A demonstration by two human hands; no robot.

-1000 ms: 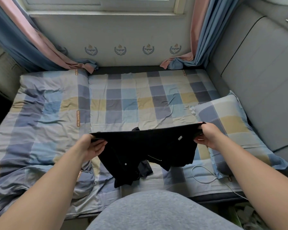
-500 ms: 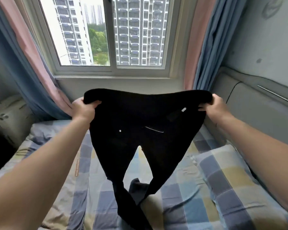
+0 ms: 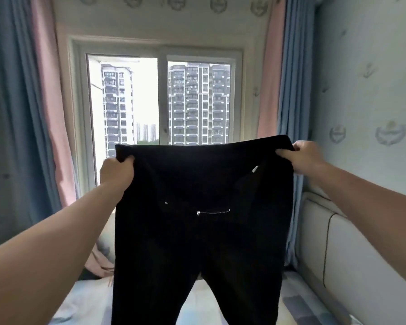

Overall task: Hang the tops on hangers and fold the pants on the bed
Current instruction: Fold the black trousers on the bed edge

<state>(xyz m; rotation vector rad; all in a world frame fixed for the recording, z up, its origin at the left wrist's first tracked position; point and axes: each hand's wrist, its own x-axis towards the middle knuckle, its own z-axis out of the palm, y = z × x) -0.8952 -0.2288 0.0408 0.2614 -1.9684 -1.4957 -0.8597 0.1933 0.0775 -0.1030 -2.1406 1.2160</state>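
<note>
A pair of black pants (image 3: 197,231) hangs spread out in front of me, held up by the waistband before the window. My left hand (image 3: 116,174) grips the waistband's left corner and my right hand (image 3: 302,158) grips its right corner. A small silver zipper shows across the middle of the pants. Both legs drop straight down and run out of the bottom of the view. The checked bed (image 3: 85,301) lies below, mostly hidden by the pants. No hangers or tops are in view.
A window (image 3: 159,102) faces me, with pink and blue curtains (image 3: 45,127) on both sides. A padded grey headboard (image 3: 352,249) runs along the right wall.
Both hands have lifted the pants from the bed up to chest height, so the legs now hang free and full length. My view has tilted up toward the window.
</note>
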